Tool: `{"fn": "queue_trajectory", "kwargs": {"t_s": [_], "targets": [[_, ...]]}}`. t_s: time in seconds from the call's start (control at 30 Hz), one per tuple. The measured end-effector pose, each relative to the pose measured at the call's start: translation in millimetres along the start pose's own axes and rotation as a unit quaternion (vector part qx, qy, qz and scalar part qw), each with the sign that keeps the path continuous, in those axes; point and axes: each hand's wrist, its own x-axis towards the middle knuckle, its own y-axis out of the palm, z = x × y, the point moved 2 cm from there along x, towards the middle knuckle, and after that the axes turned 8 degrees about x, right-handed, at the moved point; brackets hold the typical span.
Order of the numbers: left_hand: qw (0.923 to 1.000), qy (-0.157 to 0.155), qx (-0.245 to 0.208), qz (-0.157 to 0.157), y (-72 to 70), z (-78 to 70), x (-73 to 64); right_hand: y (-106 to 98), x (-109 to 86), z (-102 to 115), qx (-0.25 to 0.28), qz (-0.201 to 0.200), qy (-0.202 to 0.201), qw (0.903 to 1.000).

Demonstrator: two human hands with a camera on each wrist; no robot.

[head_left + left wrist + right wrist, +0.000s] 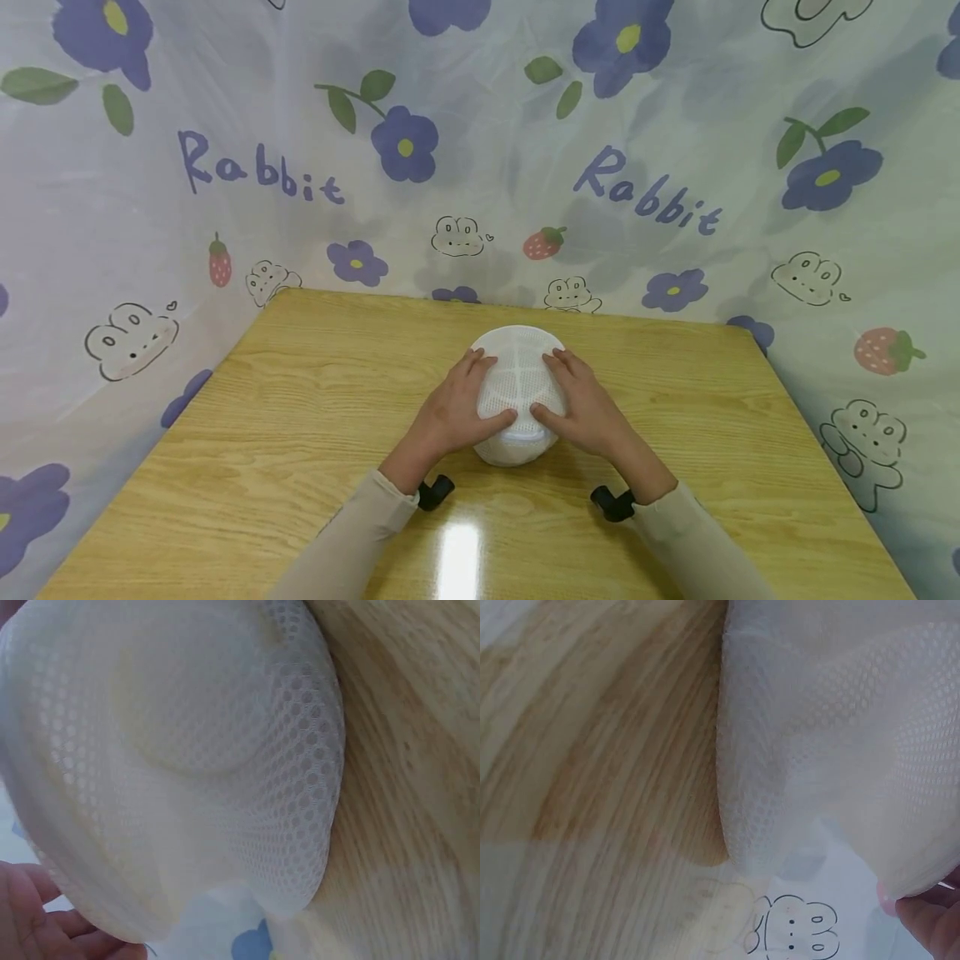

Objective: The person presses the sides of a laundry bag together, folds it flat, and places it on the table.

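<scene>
A rounded white mesh laundry bag (519,367) stands on the wooden table, with seams crossing its top and a pale band on the near side. My left hand (456,410) grips its left side, thumb laid over the near top. From the right, my right hand (592,408) holds it in a mirrored way, the two thumb tips close together. In the left wrist view the mesh bag (300,750) bulges and shows a round shape through the netting. The right wrist view shows its soft side wall (757,772) and a few fingertips (930,922) at its edge.
The wooden table (322,375) spreads around the bag. Behind it and at both sides hangs a white curtain (480,183) printed with flowers, rabbits and strawberries. Black wrist-camera mounts (437,492) sit under both wrists, and light glares on the table's near part.
</scene>
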Motion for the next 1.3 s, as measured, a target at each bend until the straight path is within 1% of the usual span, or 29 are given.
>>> {"fn": "queue_trajectory", "kwargs": {"t_s": [0.27, 0.37, 0.5, 0.67, 0.8, 0.93, 1.1, 1.3], "targets": [[0.9998, 0.000, 0.005, 0.019, 4.8, 3.1, -4.0, 7.3, -3.8, 0.4, -0.012, 0.015, -0.009, 0.9998], [0.9993, -0.002, 0.010, 0.036, 6.0, 3.6, -4.9, 9.7, -5.0, -0.7, -0.008, 0.028, -0.002, 0.9996], [0.9976, -0.007, 0.016, 0.067, 7.0, 3.4, -6.5, 14.3, -6.2, -4.0, -0.008, 0.054, 0.011, 0.9985], [0.9952, 0.003, 0.023, 0.095, 8.9, 3.0, -8.0, 20.9, -7.8, -7.2, -0.013, 0.085, 0.027, 0.9959], [0.9939, 0.004, 0.033, 0.105, 11.0, 4.0, -8.2, 25.2, -7.4, -7.5, -0.014, 0.100, 0.032, 0.9943], [0.9936, 0.006, 0.038, 0.106, 13.7, 5.0, -8.4, 28.1, -6.7, -7.3, -0.016, 0.106, 0.031, 0.9938], [0.9936, 0.009, 0.035, 0.107, 15.8, 5.4, -8.3, 28.7, -6.5, -7.2, -0.018, 0.112, 0.038, 0.9928], [0.9921, 0.004, 0.023, 0.123, 18.6, 6.4, -6.7, 32.0, -6.5, -8.5, -0.023, 0.123, 0.037, 0.9914]]}}
